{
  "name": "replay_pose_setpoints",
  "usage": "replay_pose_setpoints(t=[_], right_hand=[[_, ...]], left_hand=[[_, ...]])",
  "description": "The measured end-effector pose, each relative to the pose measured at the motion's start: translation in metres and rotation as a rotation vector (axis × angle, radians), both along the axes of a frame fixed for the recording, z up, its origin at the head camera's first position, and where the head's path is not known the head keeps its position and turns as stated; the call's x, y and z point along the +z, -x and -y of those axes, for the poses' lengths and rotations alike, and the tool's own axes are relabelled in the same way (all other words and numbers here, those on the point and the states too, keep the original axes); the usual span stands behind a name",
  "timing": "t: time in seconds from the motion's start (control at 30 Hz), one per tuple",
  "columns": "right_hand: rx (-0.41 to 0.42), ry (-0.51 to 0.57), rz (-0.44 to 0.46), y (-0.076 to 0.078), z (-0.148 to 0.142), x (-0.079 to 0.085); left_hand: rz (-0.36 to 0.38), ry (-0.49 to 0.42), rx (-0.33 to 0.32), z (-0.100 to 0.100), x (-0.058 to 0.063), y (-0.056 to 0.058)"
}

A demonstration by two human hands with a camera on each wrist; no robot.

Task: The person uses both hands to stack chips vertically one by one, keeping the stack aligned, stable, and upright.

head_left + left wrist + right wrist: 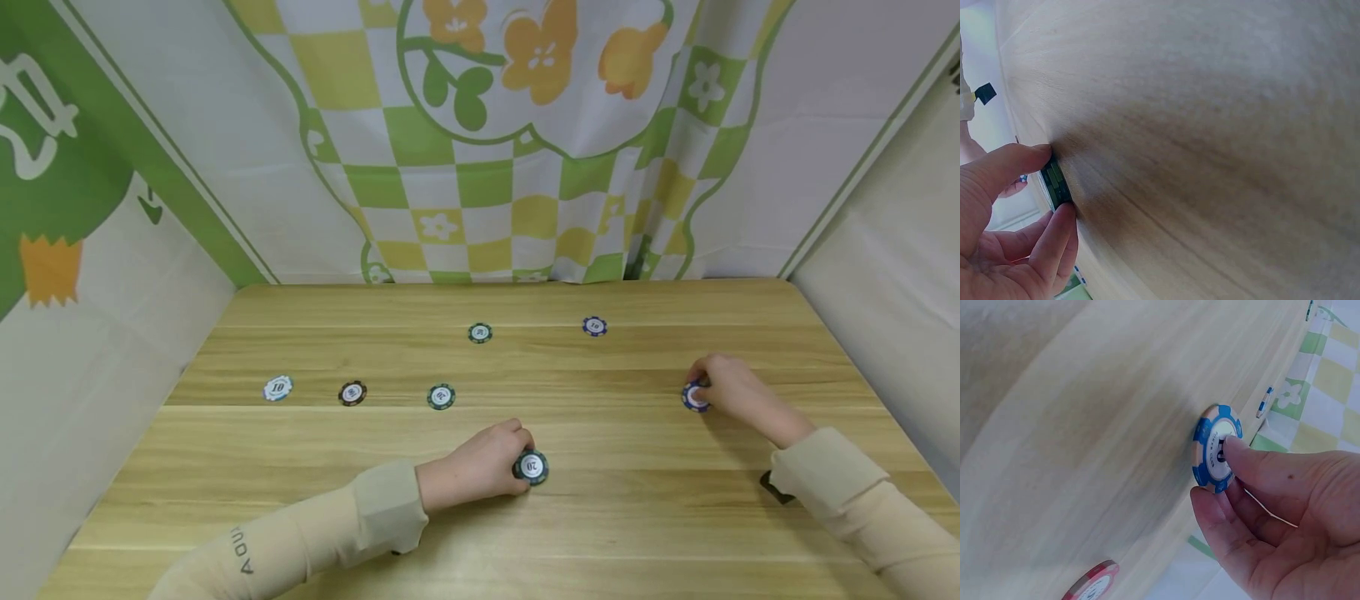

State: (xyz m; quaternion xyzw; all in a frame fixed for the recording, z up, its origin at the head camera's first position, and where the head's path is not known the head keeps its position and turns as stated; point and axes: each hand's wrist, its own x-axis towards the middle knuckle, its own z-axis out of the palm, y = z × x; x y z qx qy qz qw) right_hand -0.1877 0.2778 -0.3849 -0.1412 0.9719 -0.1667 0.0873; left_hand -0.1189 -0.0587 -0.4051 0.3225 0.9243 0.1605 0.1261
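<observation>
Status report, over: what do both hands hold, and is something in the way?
Left hand: pinches round dark-green chip marked 20. Right hand: pinches round blue-and-white chip. Round red chip near right hand; no obstruction seen.

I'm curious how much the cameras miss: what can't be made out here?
Head view: full print on the blue, pale-spotted round chip, covered by the right hand.
Left wrist view: number on the dark green round chip, seen edge-on.
Right wrist view: part of the red round chip, cut off by the bottom edge.
</observation>
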Motion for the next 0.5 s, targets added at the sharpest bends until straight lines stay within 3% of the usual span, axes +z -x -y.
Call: replay_pose_setpoints(t=[0.27, 0.5], right_hand=[[0.048, 0.003, -0.037, -0.0027, 0.0041, 0.0036], [0.070, 0.060, 0.013, -0.0043, 0.0051, 0.0035]], left_hand=[[0.005, 0.005, 0.005, 0.0001, -0.0008, 0.0001], [0.001, 0.007, 0.001, 0.0002, -0.0005, -0.0006]])
